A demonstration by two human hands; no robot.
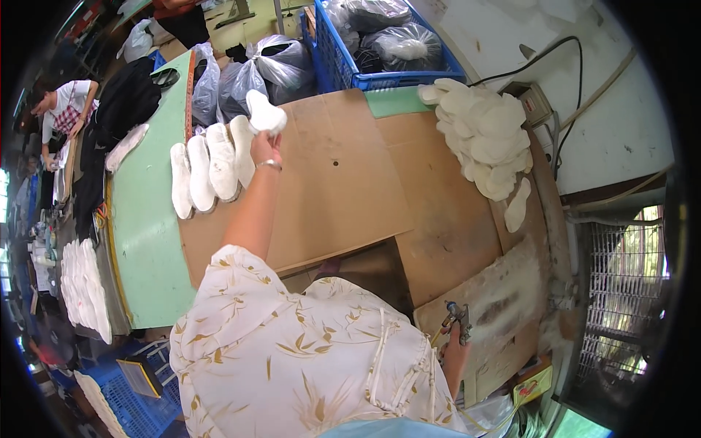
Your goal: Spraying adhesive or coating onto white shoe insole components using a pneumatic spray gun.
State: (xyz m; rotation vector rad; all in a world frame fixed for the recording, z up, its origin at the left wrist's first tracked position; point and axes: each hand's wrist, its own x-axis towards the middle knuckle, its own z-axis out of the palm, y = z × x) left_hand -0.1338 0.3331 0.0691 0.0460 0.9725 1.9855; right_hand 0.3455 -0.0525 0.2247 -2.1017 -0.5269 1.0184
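My left hand [266,147], with a bracelet at the wrist, reaches to the far left of the cardboard-covered table [328,175]. Its fingers are closed on the near end of a white insole [264,115], which tilts up over the row. Beside it, several white insoles [199,171] lie side by side, partly on cardboard and partly on the green surface. Low at the right, my right hand [456,352] grips a metal spray gun [457,315]. The gun points up above a stained board [504,306], and my fingers are partly hidden by it.
A heap of white insoles [485,135] sits at the far right, with a single insole [518,206] near it. Behind the table stand a blue crate [409,79] of bagged goods and grey plastic bags [281,66]. Another person [69,109] works at the left.
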